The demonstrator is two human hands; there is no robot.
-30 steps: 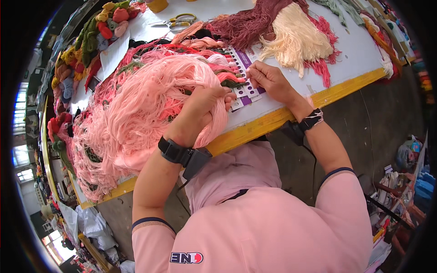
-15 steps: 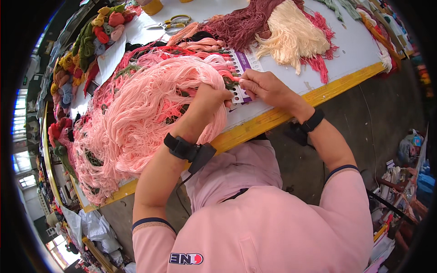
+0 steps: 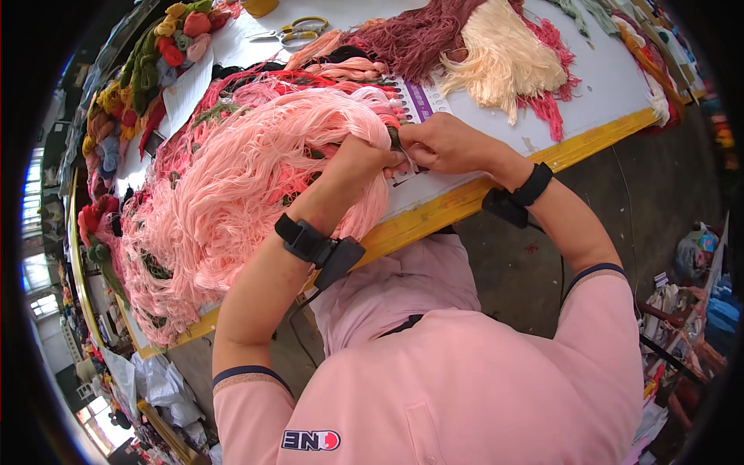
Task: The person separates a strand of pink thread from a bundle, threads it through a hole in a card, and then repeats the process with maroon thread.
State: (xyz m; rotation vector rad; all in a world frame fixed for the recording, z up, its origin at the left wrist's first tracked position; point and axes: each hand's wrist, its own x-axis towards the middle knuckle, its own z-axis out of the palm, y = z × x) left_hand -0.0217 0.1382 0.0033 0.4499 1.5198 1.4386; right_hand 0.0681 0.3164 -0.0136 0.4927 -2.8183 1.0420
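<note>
A big loose heap of pale pink embroidery thread (image 3: 256, 163) spreads over the left of the table, with darker pink, red and green strands underneath. At its right edge lies a white card with punched holes and a purple stripe (image 3: 418, 99); threads are looped along the card's left side. My left hand (image 3: 373, 158) is closed on pale pink thread by the card's near end. Right beside it, my right hand (image 3: 442, 144) has its fingers pinched together over the card, nearly touching the left fingertips. What the right fingers hold is hidden.
Yellow-handled scissors (image 3: 298, 32) lie at the back. Maroon (image 3: 407, 39) and cream thread bundles (image 3: 504, 66) lie to the right. Several coloured skeins (image 3: 167, 54) and a paper sheet (image 3: 188, 99) are at the left. The table has a yellow front edge (image 3: 573, 155).
My right hand has moved slightly left and down toward my left hand, and its fingers now lie closer to the left fingertips. My left hand has barely shifted.
</note>
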